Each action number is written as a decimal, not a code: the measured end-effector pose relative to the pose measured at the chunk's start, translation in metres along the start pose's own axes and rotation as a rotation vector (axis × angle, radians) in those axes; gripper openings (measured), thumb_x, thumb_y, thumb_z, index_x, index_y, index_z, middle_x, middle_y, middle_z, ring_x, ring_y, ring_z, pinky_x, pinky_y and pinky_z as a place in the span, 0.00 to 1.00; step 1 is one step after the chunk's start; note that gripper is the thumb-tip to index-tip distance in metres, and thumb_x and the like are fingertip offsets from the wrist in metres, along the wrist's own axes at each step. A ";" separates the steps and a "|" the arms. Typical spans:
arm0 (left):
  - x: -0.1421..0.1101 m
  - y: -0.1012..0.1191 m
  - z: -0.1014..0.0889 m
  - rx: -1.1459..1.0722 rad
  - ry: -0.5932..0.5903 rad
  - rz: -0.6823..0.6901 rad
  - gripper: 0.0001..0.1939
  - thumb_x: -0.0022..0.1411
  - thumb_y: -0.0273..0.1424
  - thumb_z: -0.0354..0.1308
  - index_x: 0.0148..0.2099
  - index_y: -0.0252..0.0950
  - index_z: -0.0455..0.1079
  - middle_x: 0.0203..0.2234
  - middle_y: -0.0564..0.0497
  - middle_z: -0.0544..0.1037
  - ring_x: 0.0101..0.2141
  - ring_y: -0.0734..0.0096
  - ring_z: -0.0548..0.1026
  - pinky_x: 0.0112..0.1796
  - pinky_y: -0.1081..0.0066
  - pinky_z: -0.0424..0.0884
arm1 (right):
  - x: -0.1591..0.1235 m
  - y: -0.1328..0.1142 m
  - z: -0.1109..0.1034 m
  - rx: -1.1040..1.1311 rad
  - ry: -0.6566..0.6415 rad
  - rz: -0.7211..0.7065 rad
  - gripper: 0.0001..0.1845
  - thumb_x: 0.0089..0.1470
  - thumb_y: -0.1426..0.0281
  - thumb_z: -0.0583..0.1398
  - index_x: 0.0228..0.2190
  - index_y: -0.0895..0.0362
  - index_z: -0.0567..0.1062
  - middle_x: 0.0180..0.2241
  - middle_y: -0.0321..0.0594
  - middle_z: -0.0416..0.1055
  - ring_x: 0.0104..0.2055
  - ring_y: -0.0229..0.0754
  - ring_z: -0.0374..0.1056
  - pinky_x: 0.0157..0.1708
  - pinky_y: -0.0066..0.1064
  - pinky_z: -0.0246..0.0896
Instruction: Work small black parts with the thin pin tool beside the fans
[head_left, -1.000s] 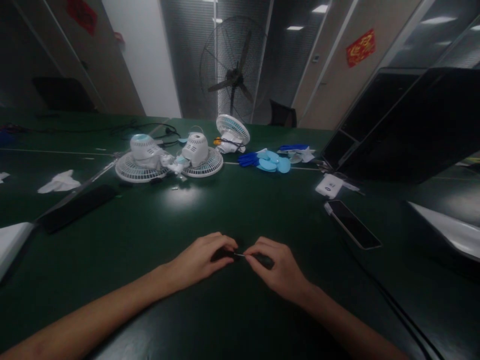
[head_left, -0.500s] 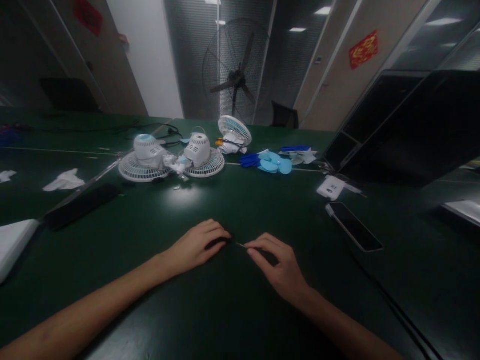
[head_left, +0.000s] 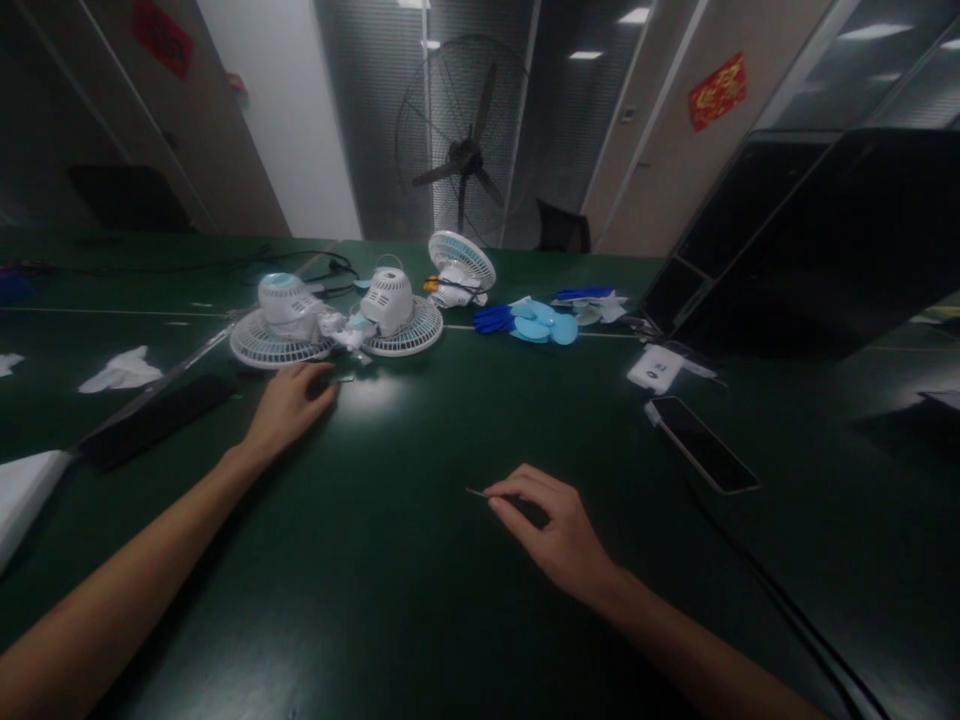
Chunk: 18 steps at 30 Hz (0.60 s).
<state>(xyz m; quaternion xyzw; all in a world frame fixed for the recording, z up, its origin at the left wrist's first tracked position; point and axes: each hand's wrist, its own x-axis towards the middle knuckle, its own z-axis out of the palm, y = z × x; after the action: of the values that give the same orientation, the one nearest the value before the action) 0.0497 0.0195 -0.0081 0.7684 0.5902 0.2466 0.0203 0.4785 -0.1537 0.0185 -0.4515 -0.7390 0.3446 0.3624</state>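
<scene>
My right hand (head_left: 551, 520) rests low over the green table with thumb and forefinger pinched on a thin metal pin-like piece (head_left: 475, 492), whose tip points left. Farther forward on the left, my left hand (head_left: 292, 405) reaches to the table just in front of the white desk fans. Its fingers are curled toward the thumb, and what they hold, if anything, is too dark to make out. A small pale piece (head_left: 346, 379) lies right beside its fingertips. Two fans, a left fan (head_left: 281, 330) and a middle fan (head_left: 394, 320), lie face down with motor housings up.
Behind them sits another small fan (head_left: 459, 268). Light-blue fan blades (head_left: 546, 322) and blue gloves (head_left: 493, 319) lie to its right. On the right are a phone (head_left: 705, 445), a white box (head_left: 656, 370) and a large black screen (head_left: 817, 250). A tissue (head_left: 120, 370) lies left.
My left hand has moved away from the right hand, forward and left to the fans. The right hand stays in place, still pinching the thin metal piece. The view has shifted slightly.
</scene>
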 end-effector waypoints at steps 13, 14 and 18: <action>0.028 -0.001 0.004 -0.042 -0.037 0.085 0.20 0.69 0.48 0.56 0.46 0.39 0.78 0.47 0.41 0.81 0.49 0.49 0.75 0.53 0.53 0.69 | 0.002 -0.001 0.001 -0.011 0.001 0.009 0.08 0.68 0.68 0.61 0.43 0.53 0.81 0.39 0.40 0.76 0.39 0.44 0.74 0.38 0.35 0.70; 0.026 -0.005 0.000 -0.057 -0.009 0.067 0.20 0.68 0.49 0.56 0.47 0.39 0.78 0.48 0.41 0.81 0.50 0.50 0.75 0.54 0.54 0.69 | 0.002 -0.001 0.001 -0.010 0.000 0.012 0.08 0.68 0.68 0.61 0.43 0.53 0.81 0.39 0.40 0.76 0.39 0.44 0.74 0.38 0.35 0.70; 0.010 -0.028 -0.019 -0.128 0.094 -0.025 0.23 0.68 0.52 0.56 0.49 0.39 0.77 0.50 0.43 0.81 0.51 0.52 0.77 0.54 0.58 0.70 | 0.002 0.002 0.001 -0.019 -0.007 0.015 0.08 0.68 0.67 0.61 0.44 0.53 0.81 0.39 0.41 0.76 0.39 0.44 0.74 0.37 0.36 0.70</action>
<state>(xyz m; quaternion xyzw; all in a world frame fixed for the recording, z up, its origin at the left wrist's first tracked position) 0.0184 0.0321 0.0025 0.7458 0.5829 0.3194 0.0448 0.4780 -0.1513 0.0169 -0.4592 -0.7401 0.3420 0.3527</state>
